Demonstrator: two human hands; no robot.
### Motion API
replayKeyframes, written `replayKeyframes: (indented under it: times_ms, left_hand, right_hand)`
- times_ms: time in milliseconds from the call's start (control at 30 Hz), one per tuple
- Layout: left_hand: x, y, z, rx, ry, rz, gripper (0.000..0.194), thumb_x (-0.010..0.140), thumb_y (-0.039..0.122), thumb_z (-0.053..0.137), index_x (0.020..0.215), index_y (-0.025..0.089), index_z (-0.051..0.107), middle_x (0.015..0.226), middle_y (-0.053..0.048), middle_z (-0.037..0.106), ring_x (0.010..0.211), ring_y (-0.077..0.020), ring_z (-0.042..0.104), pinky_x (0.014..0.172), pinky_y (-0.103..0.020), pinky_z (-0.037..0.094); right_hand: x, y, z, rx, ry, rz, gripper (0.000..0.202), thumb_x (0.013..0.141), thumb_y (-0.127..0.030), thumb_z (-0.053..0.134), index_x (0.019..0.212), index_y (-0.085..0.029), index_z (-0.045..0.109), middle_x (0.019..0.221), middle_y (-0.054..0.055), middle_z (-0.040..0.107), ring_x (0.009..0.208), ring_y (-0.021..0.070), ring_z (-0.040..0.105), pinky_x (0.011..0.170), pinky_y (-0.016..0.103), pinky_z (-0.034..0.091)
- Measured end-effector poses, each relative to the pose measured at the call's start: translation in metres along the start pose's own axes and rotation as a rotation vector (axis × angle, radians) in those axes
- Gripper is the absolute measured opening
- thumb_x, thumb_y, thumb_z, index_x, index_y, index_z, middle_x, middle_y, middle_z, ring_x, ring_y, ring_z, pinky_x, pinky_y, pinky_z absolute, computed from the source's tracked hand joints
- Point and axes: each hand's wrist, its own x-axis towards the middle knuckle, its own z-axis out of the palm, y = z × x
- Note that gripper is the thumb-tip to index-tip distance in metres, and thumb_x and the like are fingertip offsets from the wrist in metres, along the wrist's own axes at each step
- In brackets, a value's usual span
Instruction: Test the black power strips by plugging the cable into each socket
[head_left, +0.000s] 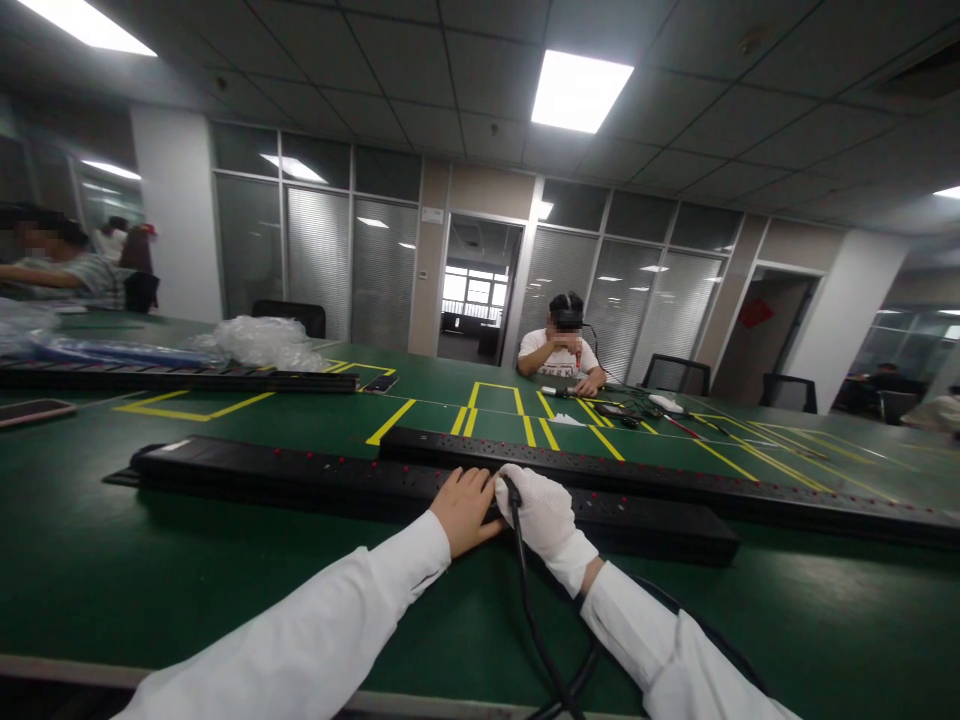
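Observation:
A long black power strip (300, 475) with small red dots along its top lies across the table in front of me. My left hand (466, 512), bare, grips its middle, with the fingers over the top and the thumb along the near side. In a white glove, my right hand (544, 510) is closed around a black plug (513, 490) at the strip's top, right beside my left hand. From the plug a black cable (529, 600) runs down toward me. My fingers hide whether the plug sits in a socket. Behind lies a second long black power strip (675, 480).
The green table (225, 580) carries yellow tape outlines (390, 422). More black strips (322, 382), clear plastic wrapping (262, 343) and a phone (37, 411) lie at the left. Across the table a person (562, 350) sits near cables and small tools.

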Motion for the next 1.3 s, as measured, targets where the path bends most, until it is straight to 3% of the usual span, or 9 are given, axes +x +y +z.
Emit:
replayKeyframes:
  times_ms: [1300]
  left_hand:
    - [-0.0004,-0.0002,0.0021,-0.009,0.042,0.011,0.057,0.075,0.045,0.047,0.124,0.016,0.038,0.113,-0.011,0.052,0.105,-0.0258,0.044,0.093,-0.041,0.03]
  right_hand:
    - [-0.0003,0.0014,-0.0005,0.025,-0.019,0.01,0.029,0.087,-0.037,0.034,0.098,-0.022,0.057,0.083,0.002,0.062,0.075,0.0098,0.057,0.065,0.017,0.034]
